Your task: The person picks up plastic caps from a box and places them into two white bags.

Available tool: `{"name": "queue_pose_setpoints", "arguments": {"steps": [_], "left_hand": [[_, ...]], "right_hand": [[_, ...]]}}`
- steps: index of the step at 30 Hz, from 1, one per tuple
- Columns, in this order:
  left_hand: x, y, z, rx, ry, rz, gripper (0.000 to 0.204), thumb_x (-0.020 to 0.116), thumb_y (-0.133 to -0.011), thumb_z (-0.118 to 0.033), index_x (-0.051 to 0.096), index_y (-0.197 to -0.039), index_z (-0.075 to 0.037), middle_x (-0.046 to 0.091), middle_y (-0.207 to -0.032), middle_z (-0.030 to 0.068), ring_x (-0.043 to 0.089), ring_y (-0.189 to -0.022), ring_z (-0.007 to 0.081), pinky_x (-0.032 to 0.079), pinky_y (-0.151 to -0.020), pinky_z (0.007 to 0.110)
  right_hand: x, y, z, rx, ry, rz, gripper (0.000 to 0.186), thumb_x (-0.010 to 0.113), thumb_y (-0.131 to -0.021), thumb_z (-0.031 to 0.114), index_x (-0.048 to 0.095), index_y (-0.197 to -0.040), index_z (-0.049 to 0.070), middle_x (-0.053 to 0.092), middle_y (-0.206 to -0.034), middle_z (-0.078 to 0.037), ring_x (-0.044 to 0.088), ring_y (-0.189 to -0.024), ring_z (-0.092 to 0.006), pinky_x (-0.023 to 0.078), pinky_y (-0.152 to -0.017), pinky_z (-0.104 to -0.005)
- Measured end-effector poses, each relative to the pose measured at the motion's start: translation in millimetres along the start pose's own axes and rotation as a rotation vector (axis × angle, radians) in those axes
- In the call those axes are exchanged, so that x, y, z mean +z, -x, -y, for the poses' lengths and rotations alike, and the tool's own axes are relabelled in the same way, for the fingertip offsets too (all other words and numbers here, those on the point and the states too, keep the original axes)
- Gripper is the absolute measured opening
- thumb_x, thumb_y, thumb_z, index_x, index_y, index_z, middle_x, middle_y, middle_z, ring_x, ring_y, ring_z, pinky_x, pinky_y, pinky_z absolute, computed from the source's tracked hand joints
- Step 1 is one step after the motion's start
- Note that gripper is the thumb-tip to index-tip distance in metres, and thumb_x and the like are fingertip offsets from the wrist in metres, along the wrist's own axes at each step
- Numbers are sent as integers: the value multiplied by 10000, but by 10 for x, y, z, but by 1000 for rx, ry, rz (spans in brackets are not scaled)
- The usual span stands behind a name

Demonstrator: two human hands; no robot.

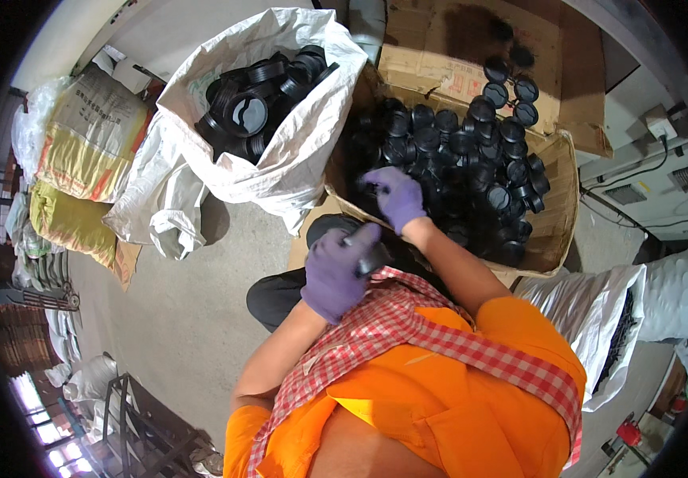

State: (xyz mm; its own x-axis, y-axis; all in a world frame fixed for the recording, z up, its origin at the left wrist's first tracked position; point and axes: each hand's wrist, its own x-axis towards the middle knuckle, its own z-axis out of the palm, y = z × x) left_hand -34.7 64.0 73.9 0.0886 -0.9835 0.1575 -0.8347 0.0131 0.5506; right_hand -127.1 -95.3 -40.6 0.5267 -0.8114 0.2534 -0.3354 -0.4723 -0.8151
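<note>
My left hand (334, 273), in a purple glove, is closed round a black round plastic part (373, 260) in front of the apron; the fingers cover most of it. My right hand (398, 199), gloved the same, hovers over the near left edge of a cardboard box (559, 207). Its fingers are bent towards the left; what they hold, if anything, is lost in the dark. Black round plastic caps (486, 151) are heaped in the box, several showing a grey disc face. More such black caps (248, 113) lie in an open white woven sack (176, 103) left of the box.
Yellow and white filled sacks (81, 151) stand at the left. A dark metal frame (133, 422) is at the lower left. On the right lies another white sack (579, 307) with dark pieces in its mouth. A cable (643, 171) hangs by a pale cabinet (671, 195).
</note>
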Motion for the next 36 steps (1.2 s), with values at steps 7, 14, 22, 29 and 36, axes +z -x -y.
{"name": "queue_pose_setpoints", "arguments": {"steps": [7, 14, 22, 29, 36], "left_hand": [[-1305, -983, -10, 280, -333, -681, 605, 616, -586, 66, 574, -1163, -113, 627, -933, 121, 600, -829, 305, 491, -707, 362], [-1537, -875, 227, 84, -594, -437, 748, 753, -661, -217, 435, -1333, -129, 297, -1407, 246, 298, -1291, 416, 286, -1039, 463], [-544, 22, 293, -392, 749, 122, 372, 633, -788, -56, 552, -1140, 33, 597, -1090, 124, 558, -1021, 191, 419, -896, 287], [429, -137, 875, -813, 1579, -56, 527, 568, -890, -178, 310, -1338, -76, 496, -1107, 69, 546, -899, 174, 488, -754, 354], [417, -269, 844, -847, 1391, -178, 444, 462, -778, 71, 481, -1217, 6, 586, -1075, 134, 612, -915, 241, 535, -787, 330]], "right_hand": [[211, -745, -593, 282, 174, -18, 231, 536, -825, 180, 637, -1032, 156, 603, -1034, -125, 567, -975, -322, 457, -852, -382], [979, -1642, -1130, 578, 525, 350, 366, 502, -827, 307, 609, -1087, 73, 568, -1183, -154, 555, -1065, -317, 478, -846, -396], [1012, -1208, -976, 447, 107, -74, 161, 548, -826, 155, 640, -936, 82, 634, -959, -161, 601, -894, -326, 481, -772, -362], [15, -155, -72, -532, -122, 217, 208, 590, -622, -17, 605, -773, 125, 597, -852, -50, 555, -873, -285, 454, -761, -374], [-313, 134, 365, -454, -109, -9, 280, 590, -765, 81, 609, -1041, 33, 620, -1030, -129, 594, -916, -307, 472, -811, -386]]}}
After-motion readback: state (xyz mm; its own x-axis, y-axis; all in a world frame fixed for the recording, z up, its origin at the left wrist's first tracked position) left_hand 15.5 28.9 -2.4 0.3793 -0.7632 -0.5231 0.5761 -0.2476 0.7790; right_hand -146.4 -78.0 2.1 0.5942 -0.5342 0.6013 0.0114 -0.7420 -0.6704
